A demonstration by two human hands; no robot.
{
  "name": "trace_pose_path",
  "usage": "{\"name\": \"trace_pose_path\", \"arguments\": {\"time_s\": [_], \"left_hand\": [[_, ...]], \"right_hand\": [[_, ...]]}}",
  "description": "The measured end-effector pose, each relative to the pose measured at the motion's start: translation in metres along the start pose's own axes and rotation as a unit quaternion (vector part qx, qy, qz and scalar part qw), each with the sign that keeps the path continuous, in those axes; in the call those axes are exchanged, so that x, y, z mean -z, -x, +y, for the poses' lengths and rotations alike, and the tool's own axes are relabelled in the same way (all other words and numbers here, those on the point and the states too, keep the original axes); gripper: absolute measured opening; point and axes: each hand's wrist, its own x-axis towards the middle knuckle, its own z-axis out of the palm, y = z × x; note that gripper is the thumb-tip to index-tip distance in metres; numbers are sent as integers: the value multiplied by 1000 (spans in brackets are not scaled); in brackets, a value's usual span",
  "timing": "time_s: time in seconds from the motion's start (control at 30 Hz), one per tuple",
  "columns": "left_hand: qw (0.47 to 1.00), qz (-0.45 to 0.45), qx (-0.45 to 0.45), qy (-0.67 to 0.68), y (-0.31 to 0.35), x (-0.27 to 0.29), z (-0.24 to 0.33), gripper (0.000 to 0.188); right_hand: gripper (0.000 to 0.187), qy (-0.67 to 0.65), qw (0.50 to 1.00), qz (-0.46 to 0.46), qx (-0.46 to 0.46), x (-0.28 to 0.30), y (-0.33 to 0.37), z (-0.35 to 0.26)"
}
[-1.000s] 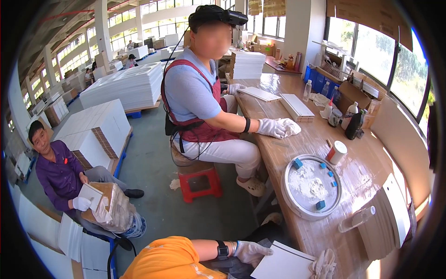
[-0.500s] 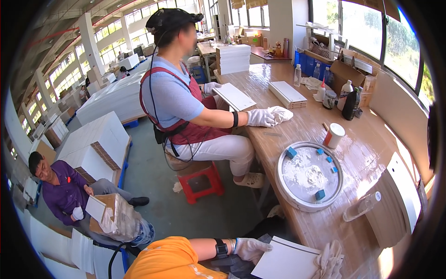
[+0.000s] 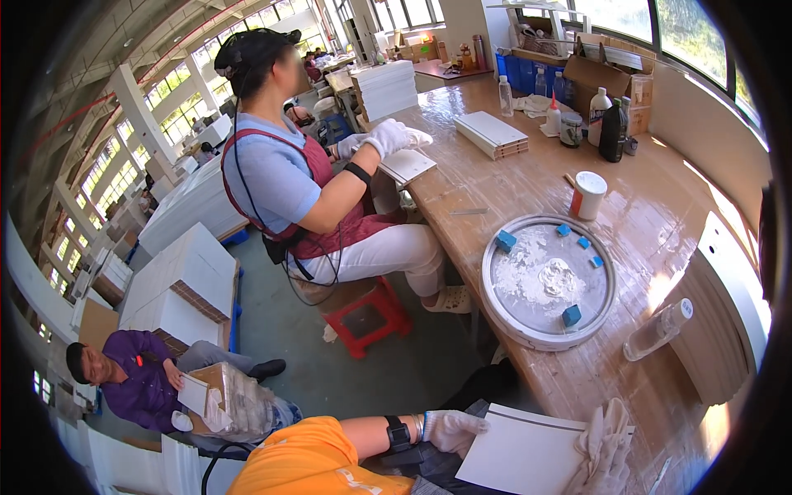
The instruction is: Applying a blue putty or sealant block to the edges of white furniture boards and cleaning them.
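Note:
A flat white panel (image 3: 516,454) with a thin dark line along its far edge lies tilted over my lap, beside the table. My left hand (image 3: 454,431), in a white knit glove, pinches the panel's left edge. Over its right part is my right hand (image 3: 596,462), also gloved, with the fingers closed around what looks like a bunched white cloth (image 3: 615,421). Glove and cloth are nearly the same white, so the line between them is hard to make out.
On the wooden table (image 3: 462,177) stand a round metal tray (image 3: 528,334) with white paste and several blue blocks, a white tub (image 3: 588,195), a clear bottle (image 3: 657,330) and stacked panels (image 3: 709,330). A co-worker (image 3: 280,173) sits ahead; another person (image 3: 124,371) sits left.
My view has shifted, and my hands keep hold at the panel's two sides. The co-worker ahead has lifted the gloved hand with the cloth off the table and over a panel.

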Motion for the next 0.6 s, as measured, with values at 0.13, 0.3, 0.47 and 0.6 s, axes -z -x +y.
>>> {"name": "trace_pose_path", "arguments": {"time_s": [0.13, 0.3, 0.47, 0.6], "left_hand": [[1000, -5, 0, 6, 0, 4, -3, 69], [1000, -9, 3, 10, 0, 0, -1, 68], [1000, -8, 5, 10, 0, 0, 0, 68], [1000, 0, 6, 11, 0, -1, 2, 68]], "right_hand": [[45, -13, 1000, 5, -16, 17, -3, -12], [50, -27, 999, 8, -37, 34, -12, -24], [56, -41, 997, 7, -59, 50, -23, -32], [56, -87, 995, 15, -57, 61, -31, -40]]}}
